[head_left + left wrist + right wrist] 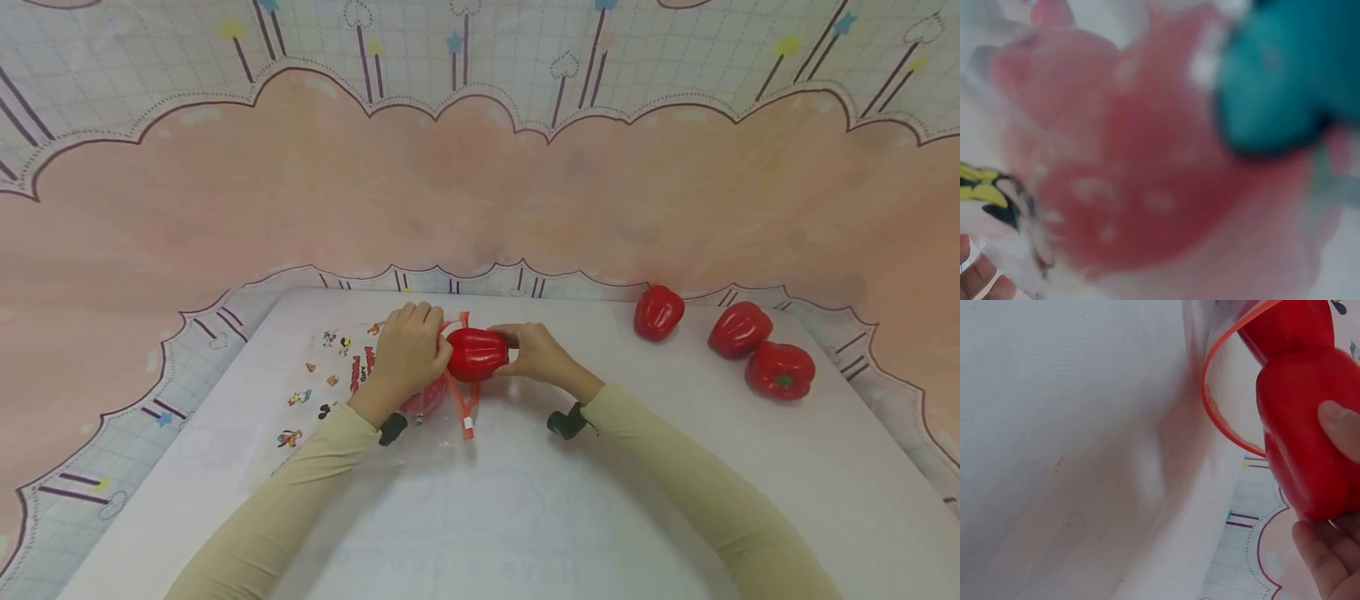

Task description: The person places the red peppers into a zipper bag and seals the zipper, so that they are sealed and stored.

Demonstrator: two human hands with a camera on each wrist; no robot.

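A glossy red bell pepper (477, 354) lies sideways at the orange-edged mouth of a clear printed plastic bag (341, 358). My right hand (542, 354) holds it by its right end, with thumb and fingers (1319, 550) around it in the right wrist view. My left hand (408, 346) grips the bag near its opening, fingers curled over the edge. Inside the bag another red pepper (426, 400) shows below the left hand. Through the plastic, the left wrist view shows blurred red peppers (1147, 187). The bag's orange strip (1207, 403) bows open beside the held pepper.
Three more red peppers sit at the table's back right: one pepper (659, 313) alone, another pepper (740, 330) touching a third pepper (780, 372). A patterned cloth (480, 183) rises behind the white table (480, 517). A blurred teal object (1279, 81) blocks part of the left wrist view.
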